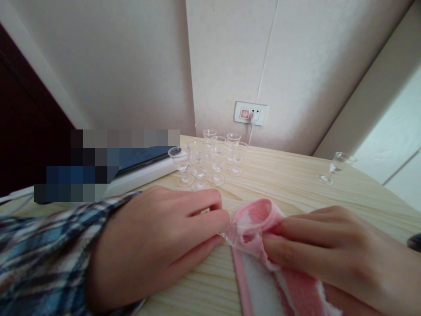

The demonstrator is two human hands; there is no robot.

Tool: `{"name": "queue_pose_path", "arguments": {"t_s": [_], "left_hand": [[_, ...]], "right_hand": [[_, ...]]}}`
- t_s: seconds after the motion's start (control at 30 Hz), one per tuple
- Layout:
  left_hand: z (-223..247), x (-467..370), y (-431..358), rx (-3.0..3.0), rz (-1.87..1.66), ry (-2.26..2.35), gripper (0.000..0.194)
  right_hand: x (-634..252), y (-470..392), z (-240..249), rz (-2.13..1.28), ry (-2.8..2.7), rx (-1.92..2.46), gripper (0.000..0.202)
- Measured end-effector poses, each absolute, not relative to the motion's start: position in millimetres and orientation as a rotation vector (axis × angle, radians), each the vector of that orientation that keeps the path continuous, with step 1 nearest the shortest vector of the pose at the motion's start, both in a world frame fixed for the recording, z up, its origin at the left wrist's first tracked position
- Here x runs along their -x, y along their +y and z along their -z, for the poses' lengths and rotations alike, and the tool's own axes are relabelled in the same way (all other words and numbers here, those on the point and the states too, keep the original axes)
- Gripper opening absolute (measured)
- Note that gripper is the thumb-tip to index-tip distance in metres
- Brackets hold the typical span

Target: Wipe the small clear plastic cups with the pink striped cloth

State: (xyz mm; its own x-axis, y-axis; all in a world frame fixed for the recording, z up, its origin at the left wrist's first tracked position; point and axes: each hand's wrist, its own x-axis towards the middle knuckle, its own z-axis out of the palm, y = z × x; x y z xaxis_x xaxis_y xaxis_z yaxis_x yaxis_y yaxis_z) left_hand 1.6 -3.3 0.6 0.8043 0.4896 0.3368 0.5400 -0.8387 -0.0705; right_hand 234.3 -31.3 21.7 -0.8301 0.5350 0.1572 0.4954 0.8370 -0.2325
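My left hand [164, 241] grips a small stemmed glass [235, 235] near its stem, tilted on its side with the bowl toward the right. Its base is hidden behind my fingers. In my right hand [329, 250] is a pink and white cloth [259, 215], pinched between the fingers. Part of the cloth is bunched at the glass's mouth and shows through its clear wall. The rest of the cloth hangs down onto the table.
Several clear stemmed glasses [217, 162] stand grouped on the wooden table [279, 175] beyond my hands. One more glass [337, 166] is at the right. A dark flat device [148, 158] rests on a white box [141, 177] at left. A wall socket [251, 113] holds a plugged cable.
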Motion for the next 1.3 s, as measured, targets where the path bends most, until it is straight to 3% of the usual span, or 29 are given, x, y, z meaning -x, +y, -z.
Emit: {"name": "queue_pose_path", "arguments": {"t_s": [0.7, 0.93, 1.3], "left_hand": [[0, -1, -2, 2.831, 0.468, -0.806, 0.021], [0, -1, -1, 2.835, 0.449, -0.814, 0.019], [-1, 2, 2, 2.829, 0.415, -0.74, 0.018]], "right_hand": [[-238, -25, -3, -0.343, -2.746, 0.742, 0.02], [-235, -31, -17, -0.436, -2.754, 0.848, 0.023], [-240, -25, -4, -0.25, -2.764, 0.719, 0.02]]}}
